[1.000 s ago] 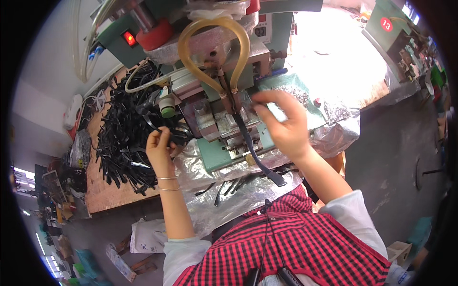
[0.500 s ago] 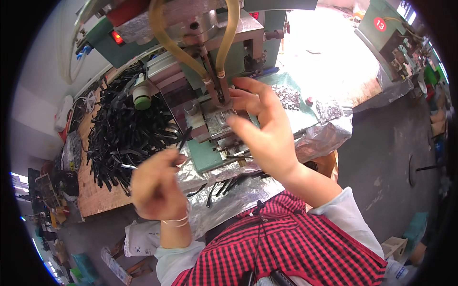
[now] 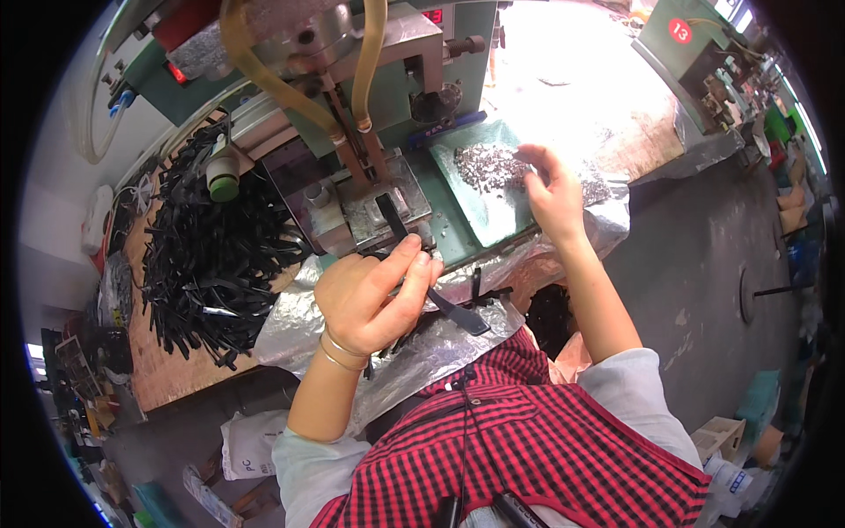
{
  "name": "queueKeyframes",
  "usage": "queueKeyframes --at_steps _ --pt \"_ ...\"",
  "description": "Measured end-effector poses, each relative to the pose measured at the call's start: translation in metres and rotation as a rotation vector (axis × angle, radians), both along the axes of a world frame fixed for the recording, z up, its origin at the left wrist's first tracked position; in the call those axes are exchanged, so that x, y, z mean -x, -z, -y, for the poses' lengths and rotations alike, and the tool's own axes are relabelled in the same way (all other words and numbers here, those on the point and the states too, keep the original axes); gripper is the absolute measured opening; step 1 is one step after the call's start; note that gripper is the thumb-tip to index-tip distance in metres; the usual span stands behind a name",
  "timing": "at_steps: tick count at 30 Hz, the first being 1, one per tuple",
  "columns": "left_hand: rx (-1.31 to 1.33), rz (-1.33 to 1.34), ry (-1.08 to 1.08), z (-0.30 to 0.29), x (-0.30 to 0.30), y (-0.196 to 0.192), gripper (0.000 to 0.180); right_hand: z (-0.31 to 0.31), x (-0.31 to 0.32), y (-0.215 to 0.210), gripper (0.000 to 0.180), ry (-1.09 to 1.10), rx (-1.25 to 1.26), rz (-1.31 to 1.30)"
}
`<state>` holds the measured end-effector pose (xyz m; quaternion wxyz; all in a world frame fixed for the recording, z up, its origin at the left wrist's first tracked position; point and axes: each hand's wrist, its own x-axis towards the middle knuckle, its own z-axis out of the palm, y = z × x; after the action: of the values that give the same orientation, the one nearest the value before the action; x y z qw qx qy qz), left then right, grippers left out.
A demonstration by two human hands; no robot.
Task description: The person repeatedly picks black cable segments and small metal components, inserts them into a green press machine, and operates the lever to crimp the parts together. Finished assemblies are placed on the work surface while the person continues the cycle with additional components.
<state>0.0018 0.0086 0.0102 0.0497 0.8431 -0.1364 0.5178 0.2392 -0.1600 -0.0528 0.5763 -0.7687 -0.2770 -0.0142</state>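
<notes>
My left hand [image 3: 370, 295] pinches a long black strap [image 3: 414, 255] that lies across the metal plate [image 3: 392, 207] of a green press machine [image 3: 352, 79]. The strap's near end hangs over the foil-covered bench edge. My right hand [image 3: 550, 189] reaches to a heap of small shiny metal pieces [image 3: 488, 165] on a green tray [image 3: 493, 220] to the right of the plate, with its fingertips touching the heap. Whether a piece is between the fingers cannot be told.
A large pile of black straps [image 3: 211, 255] covers a wooden board [image 3: 176, 378] at the left. Yellowish hoses [image 3: 264, 75] loop from the machine head. Crinkled foil [image 3: 422, 352] drapes the bench front. A second green machine [image 3: 695, 44] stands at the far right, beside grey floor [image 3: 704, 264].
My left hand came from the strap pile to the machine plate holding a strap. My right hand left the plate and moved right to the heap of metal pieces.
</notes>
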Motion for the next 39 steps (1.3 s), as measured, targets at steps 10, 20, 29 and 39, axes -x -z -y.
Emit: queueKeyframes --at_steps 10,20,29,39 --pt "0.199 -0.048 -0.098 0.016 0.012 0.006 0.024 -0.005 0.033 0.006 0.016 0.149 0.532 0.381" --pt "-0.273 -0.766 -0.334 0.077 -0.012 0.058 0.042 -0.009 0.041 -0.002 0.01 0.145 0.096 0.236" --pt "-0.138 -0.856 -0.333 0.064 -0.047 0.057 0.02 -0.016 0.042 -0.008 0.013 0.037 -0.017 0.22" --pt "0.077 -0.75 -0.761 -0.073 0.075 -0.017 0.005 -0.012 0.045 0.003 0.017 0.002 -0.019 0.153"
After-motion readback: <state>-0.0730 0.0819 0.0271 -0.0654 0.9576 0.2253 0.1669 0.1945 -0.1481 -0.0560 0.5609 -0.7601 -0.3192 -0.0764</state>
